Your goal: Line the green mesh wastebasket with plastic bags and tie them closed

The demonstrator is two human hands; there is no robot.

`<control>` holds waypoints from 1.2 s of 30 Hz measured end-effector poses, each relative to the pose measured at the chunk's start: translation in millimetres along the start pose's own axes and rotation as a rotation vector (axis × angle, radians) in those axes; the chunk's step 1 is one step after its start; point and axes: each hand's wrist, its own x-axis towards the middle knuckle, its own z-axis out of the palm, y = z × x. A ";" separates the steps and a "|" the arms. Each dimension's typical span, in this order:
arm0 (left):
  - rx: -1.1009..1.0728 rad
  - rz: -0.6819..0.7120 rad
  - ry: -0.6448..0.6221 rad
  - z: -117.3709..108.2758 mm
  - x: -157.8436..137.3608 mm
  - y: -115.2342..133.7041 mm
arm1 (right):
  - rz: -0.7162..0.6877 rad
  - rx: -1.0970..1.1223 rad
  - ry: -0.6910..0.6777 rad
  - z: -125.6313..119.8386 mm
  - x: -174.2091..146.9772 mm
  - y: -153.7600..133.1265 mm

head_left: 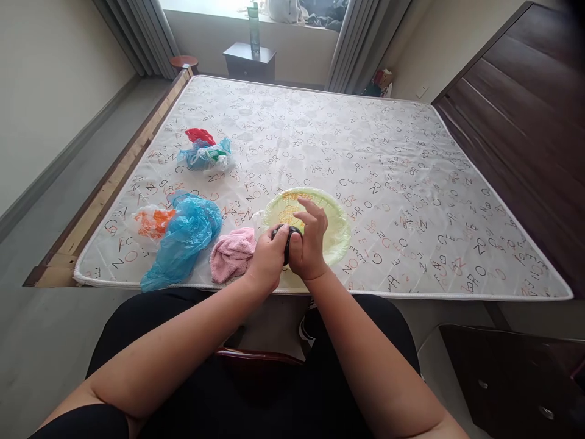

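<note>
Two bare forearms [192, 332] reached toward twelve o'clock, where both hands held one small black object [287, 251]: the left hand [269, 261] closed tightly, the right hand [311, 247] gripping by its thumb, with other fingers half curled. One pale green basin [337, 235] lay beneath; one pink cloth [233, 255] at nine o'clock. Letters like N, O, G were readable on one mattress [411, 183].
</note>
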 end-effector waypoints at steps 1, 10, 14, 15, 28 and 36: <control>0.011 -0.001 0.012 -1.0 0.9 1.7 | -0.035 0.052 0.010 1.7 -0.2 -1.4; 0.005 0.026 0.033 -12.8 13.8 10.2 | -0.179 0.164 -0.014 7.6 -0.4 -10.4; -0.076 -0.018 0.077 -14.2 20.3 18.2 | -0.266 0.147 -0.040 6.8 -2.1 -5.6; -0.111 -0.048 0.092 -14.2 21.7 20.0 | -0.269 0.132 -0.042 6.6 -2.6 -4.2; -0.170 -0.059 -0.150 -20.3 31.4 30.1 | -0.211 0.048 -0.145 -2.3 7.4 19.2; 0.464 0.093 0.010 -46.3 52.5 50.3 | 0.240 -0.070 -0.198 -30.0 20.3 56.7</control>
